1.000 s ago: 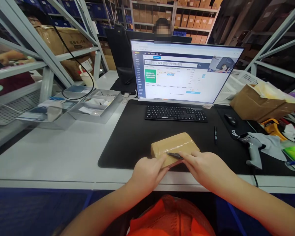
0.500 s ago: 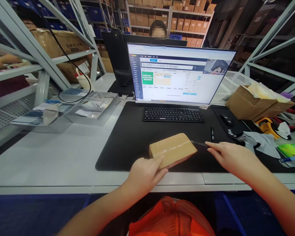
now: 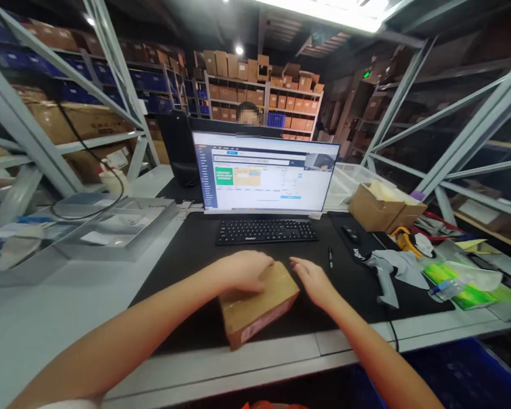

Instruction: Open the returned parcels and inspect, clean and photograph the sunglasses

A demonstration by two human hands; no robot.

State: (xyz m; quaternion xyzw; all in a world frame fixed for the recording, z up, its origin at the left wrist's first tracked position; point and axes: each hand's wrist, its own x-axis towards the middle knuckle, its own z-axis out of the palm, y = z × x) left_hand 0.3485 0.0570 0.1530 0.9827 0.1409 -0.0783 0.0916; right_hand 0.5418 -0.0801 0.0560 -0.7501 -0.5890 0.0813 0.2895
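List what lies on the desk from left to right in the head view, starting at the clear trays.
clear trays → left hand on the taped cardboard parcel → right hand → black pen → barcode scanner → green packet

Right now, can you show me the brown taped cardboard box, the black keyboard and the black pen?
brown taped cardboard box [image 3: 259,309], head view, front top face.
black keyboard [image 3: 266,231], head view, middle keys.
black pen [image 3: 330,257], head view, mid-barrel.
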